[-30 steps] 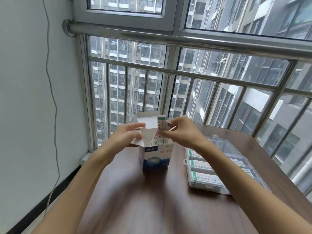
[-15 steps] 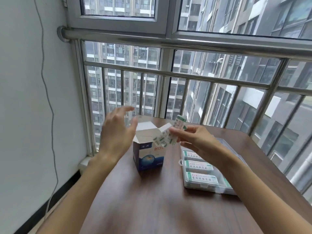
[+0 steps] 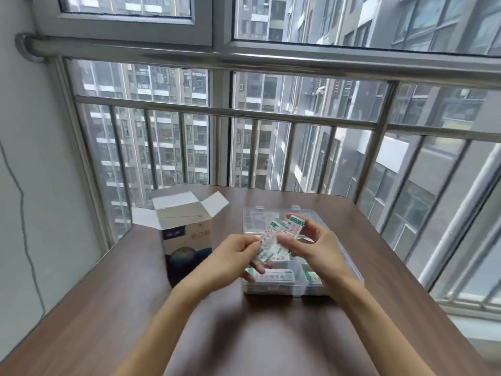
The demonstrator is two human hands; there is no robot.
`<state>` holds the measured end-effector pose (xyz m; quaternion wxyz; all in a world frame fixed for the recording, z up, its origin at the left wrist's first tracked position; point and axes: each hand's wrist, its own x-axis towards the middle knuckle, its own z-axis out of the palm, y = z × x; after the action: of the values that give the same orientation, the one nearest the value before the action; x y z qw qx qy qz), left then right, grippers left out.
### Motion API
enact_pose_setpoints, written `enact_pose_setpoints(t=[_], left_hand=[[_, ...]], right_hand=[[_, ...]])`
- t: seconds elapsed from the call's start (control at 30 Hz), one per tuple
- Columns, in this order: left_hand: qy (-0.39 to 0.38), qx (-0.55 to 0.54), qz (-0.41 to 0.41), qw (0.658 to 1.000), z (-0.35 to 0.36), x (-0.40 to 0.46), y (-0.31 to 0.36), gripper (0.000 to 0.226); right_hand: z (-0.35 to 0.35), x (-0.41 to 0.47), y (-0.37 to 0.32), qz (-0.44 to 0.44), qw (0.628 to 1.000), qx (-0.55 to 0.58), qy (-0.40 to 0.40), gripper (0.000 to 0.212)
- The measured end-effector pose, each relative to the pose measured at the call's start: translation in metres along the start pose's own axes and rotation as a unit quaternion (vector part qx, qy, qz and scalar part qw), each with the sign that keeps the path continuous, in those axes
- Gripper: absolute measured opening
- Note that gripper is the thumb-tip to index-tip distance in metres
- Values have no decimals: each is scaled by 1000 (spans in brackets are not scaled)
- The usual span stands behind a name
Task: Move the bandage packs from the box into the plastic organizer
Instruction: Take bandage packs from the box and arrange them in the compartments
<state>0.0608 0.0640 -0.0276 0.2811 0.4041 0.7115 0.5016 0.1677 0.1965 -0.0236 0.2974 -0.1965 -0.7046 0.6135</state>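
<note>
Transfer step in hand: left hand [image 3: 230, 256] and right hand [image 3: 311, 246] both pinch a fan of bandage packs [image 3: 273, 240] above the plastic organizer [image 3: 271, 287] — box [image 3: 187, 240] open alongside on the counter [image 3: 244, 335]. Next, likely: square the packs, lower into a free compartment.

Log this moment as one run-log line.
phase: transfer | both hands (left, right) hold white-green bandage packs above clear plastic organizer | blue-white cardboard box open, untouched

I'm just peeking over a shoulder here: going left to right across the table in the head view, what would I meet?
Open box → left hand → bandage packs held between both hands → right hand, all in front of or above the plastic organizer on the table.
</note>
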Motion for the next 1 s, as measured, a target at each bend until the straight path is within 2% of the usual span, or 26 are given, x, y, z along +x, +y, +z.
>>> enact_pose_setpoints(t=[0.17, 0.3, 0.37, 0.53, 0.67, 0.8, 0.9, 1.0], left_hand=[[96, 0, 51, 994, 8, -1, -8, 23], [130, 11, 99, 987, 15, -8, -7, 20], [126, -19, 108, 986, 18, -11, -6, 19], [84, -109, 101, 985, 19, -17, -1, 22], [49, -141, 66, 987, 21, -18, 4, 25], [26, -106, 76, 991, 22, -19, 0, 23], [38, -54, 81, 995, 22, -16, -6, 23], [50, -49, 67, 995, 22, -13, -6, 19]], right_hand=[[-18, 1, 4, 7, 998, 55, 42, 35], [-14, -4, 3, 22, 994, 105, 11, 44], [-6, -6, 5, 6, 997, 80, 9, 49], [1, -9, 5, -32, 999, 6, 15, 23], [6, -12, 5, -26, 1000, 6, -12, 17], [7, -16, 2, -25, 999, 24, -42, 14], [2, -17, 2, -22, 995, 44, -89, 15], [0, -15, 4, -60, 994, -2, -91, 15]])
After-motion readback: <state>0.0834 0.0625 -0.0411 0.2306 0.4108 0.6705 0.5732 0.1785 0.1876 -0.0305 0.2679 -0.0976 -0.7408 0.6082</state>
